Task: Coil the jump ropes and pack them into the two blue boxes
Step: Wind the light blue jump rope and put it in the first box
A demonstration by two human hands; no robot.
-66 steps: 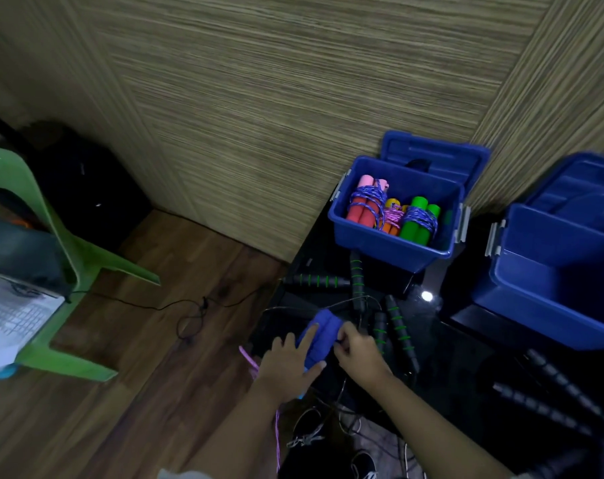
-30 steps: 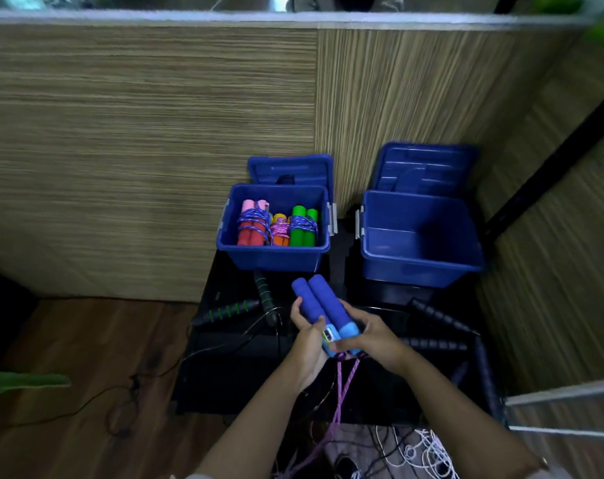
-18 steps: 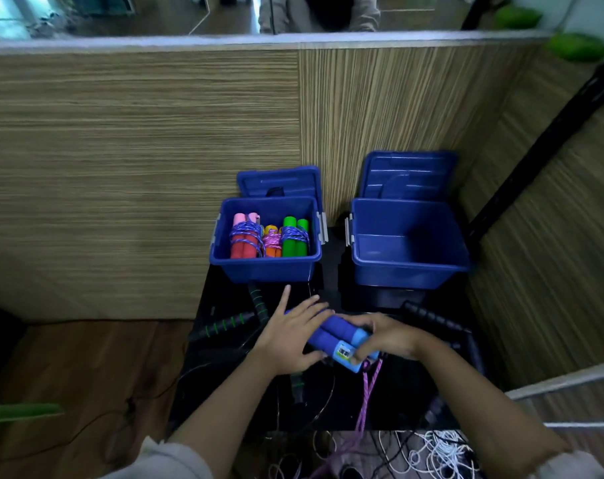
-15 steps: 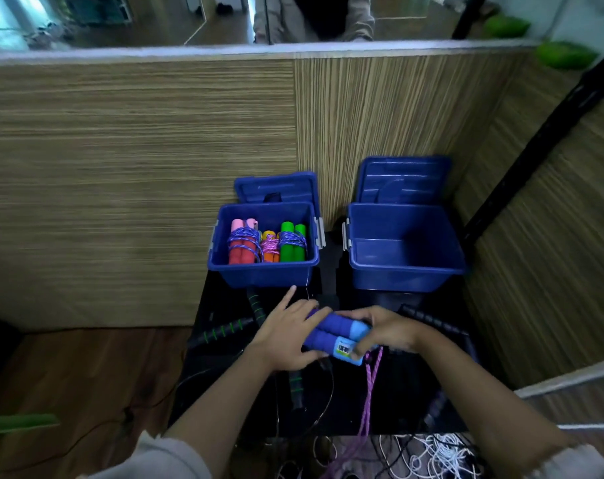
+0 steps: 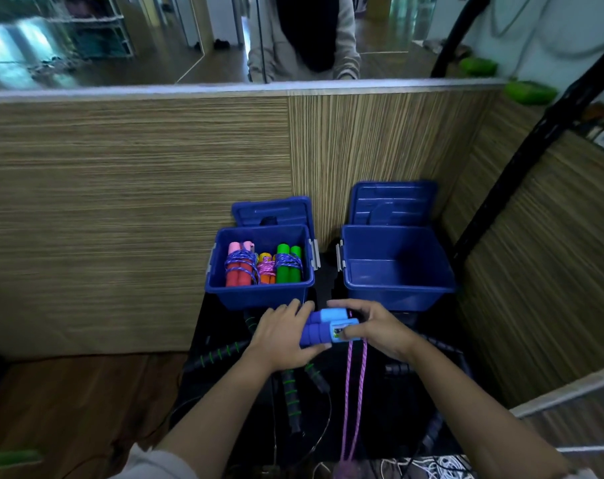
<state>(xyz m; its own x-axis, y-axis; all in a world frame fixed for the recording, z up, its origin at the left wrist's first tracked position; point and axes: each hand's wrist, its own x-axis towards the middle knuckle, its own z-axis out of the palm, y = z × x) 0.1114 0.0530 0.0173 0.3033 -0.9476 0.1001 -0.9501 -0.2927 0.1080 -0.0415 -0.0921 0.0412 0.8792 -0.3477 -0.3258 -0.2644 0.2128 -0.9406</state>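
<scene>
My left hand (image 5: 282, 337) and right hand (image 5: 373, 328) grip blue handles (image 5: 323, 328) side by side; foam light, grippy. Pink rope (image 5: 354, 385) dangles limp below, needs wrapping.

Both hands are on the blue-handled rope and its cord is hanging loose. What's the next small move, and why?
Probably start winding the pink cord around the blue handles. Both the left hand and right hand hold the handles together, the cord dangles uncoiled, and the ropes in the left box are already wrapped this way.

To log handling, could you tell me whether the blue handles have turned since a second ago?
Yes: the blue handles now lie sideways across the left box's front, no longer pointing toward it.
</scene>
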